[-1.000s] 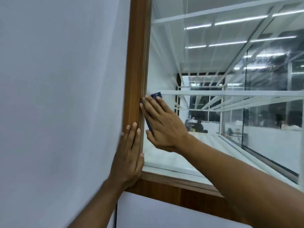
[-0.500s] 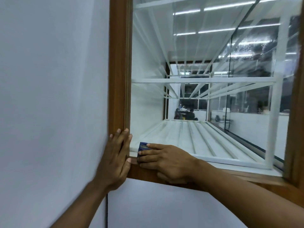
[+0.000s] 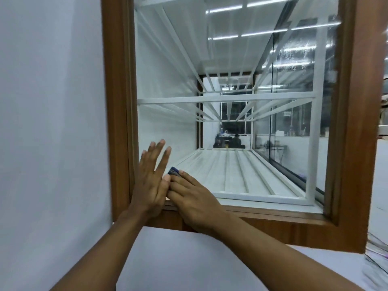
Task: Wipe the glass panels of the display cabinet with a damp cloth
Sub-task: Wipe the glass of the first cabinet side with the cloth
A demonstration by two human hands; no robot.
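Note:
The display cabinet's end glass panel (image 3: 231, 127) sits in a brown wooden frame (image 3: 117, 101), with white shelves and bars behind it. My right hand (image 3: 193, 198) lies flat at the panel's lower left corner and presses a blue cloth (image 3: 173, 171) against the glass; only the cloth's tip shows past my fingertips. My left hand (image 3: 152, 181) is beside it with fingers straight and spread, palm toward the glass next to the left frame post. Whether it touches the glass is unclear.
A plain white wall (image 3: 52, 122) runs along the left and below the frame. The cabinet's long side glass (image 3: 294, 80) at right shows water droplets and light reflections. The wooden right post (image 3: 357, 114) bounds the panel.
My right hand with the cloth has slid down the left edge to the bottom corner. My left hand left the wooden post and now lies spread over the glass. The view has swung right.

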